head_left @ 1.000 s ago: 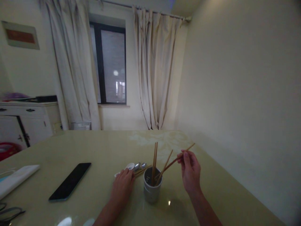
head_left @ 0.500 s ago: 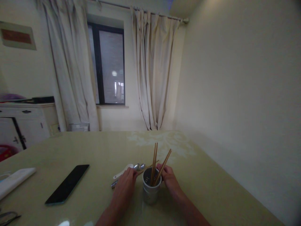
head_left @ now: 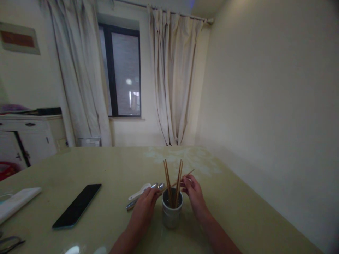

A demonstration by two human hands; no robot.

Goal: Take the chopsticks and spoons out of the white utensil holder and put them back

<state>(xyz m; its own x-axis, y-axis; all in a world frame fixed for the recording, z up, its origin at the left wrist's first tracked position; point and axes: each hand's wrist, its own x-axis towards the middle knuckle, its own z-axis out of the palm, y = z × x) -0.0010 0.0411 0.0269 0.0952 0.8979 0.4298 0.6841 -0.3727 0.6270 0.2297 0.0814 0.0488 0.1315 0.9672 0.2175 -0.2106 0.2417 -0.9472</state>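
Note:
A grey cup (head_left: 171, 215) stands on the table near me with several wooden chopsticks (head_left: 173, 180) upright in it. My right hand (head_left: 195, 196) is just right of the cup and pinches one loose chopstick (head_left: 188, 174), which slants low behind the cup toward my left hand. My left hand (head_left: 144, 206) lies left of the cup, fingers curled over the cutlery on the table, its fingertips at the near end of that chopstick. A white spoon (head_left: 138, 193) and metal spoons (head_left: 156, 185) stick out from under it.
The glossy yellow-green table (head_left: 111, 169) meets the wall on the right. A black phone (head_left: 76, 205) lies to the left, with a white folded cloth (head_left: 16, 201) and glasses (head_left: 9, 243) at the left edge. A white cabinet (head_left: 29, 137) and a curtained window (head_left: 123, 72) stand behind.
My right hand put its chopstick into the cup, came down beside it and now holds another one. The chopsticks in the cup stand more upright. My left hand stayed on the cutlery.

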